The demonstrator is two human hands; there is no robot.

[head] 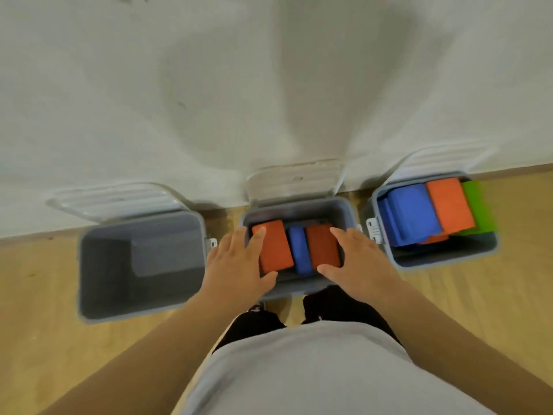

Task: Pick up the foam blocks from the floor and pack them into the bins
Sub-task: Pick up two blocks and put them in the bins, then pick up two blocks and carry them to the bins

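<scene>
Three grey bins stand along the wall with lids tipped back. The middle bin holds an orange foam block on the left, a blue block in the centre and a darker orange block on the right. My left hand hovers at the left orange block, fingers straight, thumb under its near end. My right hand is spread at the right orange block in the same way. The right bin holds blue, orange and green blocks. The left bin holds none.
The bins sit on a wooden floor against a white wall. My feet in dark shoes stand just in front of the middle bin. Small latches stick out from the bins' sides.
</scene>
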